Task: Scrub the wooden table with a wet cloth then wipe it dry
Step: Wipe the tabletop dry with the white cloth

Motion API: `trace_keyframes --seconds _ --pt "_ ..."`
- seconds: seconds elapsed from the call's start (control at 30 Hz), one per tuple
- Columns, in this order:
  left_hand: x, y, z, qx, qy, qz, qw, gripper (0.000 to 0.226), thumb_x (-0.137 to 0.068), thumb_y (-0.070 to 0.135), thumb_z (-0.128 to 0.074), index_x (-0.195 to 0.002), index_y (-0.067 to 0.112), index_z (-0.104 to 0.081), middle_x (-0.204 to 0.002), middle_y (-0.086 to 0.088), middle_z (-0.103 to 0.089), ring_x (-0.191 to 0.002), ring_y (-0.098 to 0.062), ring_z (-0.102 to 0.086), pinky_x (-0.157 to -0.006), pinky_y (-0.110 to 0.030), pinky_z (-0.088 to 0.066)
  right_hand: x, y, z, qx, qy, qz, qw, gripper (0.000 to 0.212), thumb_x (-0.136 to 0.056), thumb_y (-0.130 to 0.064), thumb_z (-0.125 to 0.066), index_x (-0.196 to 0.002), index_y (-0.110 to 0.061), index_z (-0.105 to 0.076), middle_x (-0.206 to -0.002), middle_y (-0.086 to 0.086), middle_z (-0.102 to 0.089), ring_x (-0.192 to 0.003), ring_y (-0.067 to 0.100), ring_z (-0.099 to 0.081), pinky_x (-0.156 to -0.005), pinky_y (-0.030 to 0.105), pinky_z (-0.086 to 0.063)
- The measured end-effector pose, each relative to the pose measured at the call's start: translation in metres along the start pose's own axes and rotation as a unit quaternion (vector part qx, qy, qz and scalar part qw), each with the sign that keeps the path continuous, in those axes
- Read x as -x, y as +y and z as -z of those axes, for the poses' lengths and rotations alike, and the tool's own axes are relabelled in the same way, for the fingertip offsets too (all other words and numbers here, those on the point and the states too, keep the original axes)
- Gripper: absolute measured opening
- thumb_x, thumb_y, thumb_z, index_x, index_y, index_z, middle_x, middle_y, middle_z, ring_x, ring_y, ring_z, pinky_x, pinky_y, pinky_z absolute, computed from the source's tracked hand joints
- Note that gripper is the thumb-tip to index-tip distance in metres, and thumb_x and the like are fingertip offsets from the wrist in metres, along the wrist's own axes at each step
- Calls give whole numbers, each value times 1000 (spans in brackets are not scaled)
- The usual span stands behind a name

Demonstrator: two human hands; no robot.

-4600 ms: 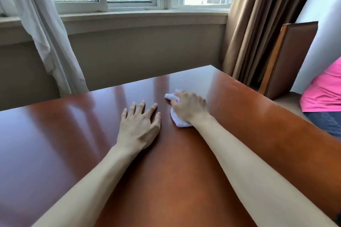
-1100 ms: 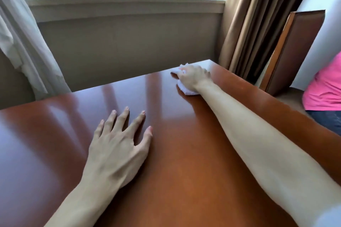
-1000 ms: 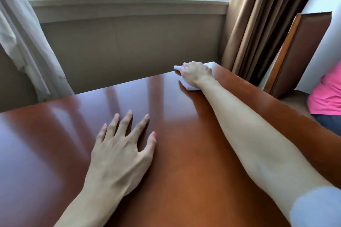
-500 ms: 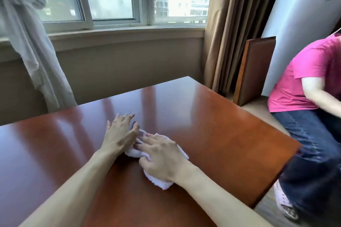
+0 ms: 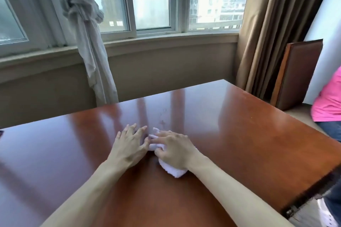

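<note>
The glossy reddish-brown wooden table (image 5: 249, 134) fills the lower view. A bunched white cloth (image 5: 172, 168) lies near its middle under my right hand (image 5: 175, 150), which presses down on it with fingers curled over the top. My left hand (image 5: 129, 145) rests flat just left of it, fingers spread, its thumb touching the cloth's left end. A few small water marks (image 5: 163, 116) show on the wood beyond the cloth.
A person in a pink shirt (image 5: 330, 105) and jeans sits at the right, close to the table's right edge. A brown chair back (image 5: 297, 73) stands against brown curtains (image 5: 267, 29). A tied white sheer curtain (image 5: 86, 29) hangs by the windowsill behind the table.
My right hand has pulled the cloth back from the far right corner to the table's middle beside my left hand. The view has tilted up, showing more window.
</note>
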State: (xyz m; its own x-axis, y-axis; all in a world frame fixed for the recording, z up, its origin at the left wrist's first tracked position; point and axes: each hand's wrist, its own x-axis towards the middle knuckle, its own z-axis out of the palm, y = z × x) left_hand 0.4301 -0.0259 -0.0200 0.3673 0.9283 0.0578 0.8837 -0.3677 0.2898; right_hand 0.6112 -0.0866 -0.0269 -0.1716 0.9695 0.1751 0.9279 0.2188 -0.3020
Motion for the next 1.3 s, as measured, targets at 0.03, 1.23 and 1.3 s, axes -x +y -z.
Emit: trace_keyframes --seconds 0.03,1.23,1.3 --pt "-4 -3 1 -14 3 3 1000 57 -101 50 -38 -156 38 -29 -166 -7 -19 -155 -24 -7 -125 -48 -9 -10 11 1 13 13 -37 999 46 -94 -39 -42 -137 -40 -58 -151 -17 -49 -134 15 -48 -111 40 -39" --pt "18 -115 14 -35 36 138 989 61 -100 61 -28 -158 46 -16 -169 -1 -5 -156 -26 2 -124 -53 -2 -70 -63 -27 -21 -27 30 999 46 -100 -33 -40 -144 -33 -55 -157 -16 -42 -145 7 -35 -123 36 -21" --pt "20 -118 9 -17 49 156 986 60 -100 61 -24 -158 47 -14 -170 -1 -5 -156 -25 3 -125 -51 1 -112 -45 -28 -2 -9 -24 1000 41 -99 -36 -35 -132 -38 -60 -147 -14 -49 -134 17 -48 -103 39 -38"
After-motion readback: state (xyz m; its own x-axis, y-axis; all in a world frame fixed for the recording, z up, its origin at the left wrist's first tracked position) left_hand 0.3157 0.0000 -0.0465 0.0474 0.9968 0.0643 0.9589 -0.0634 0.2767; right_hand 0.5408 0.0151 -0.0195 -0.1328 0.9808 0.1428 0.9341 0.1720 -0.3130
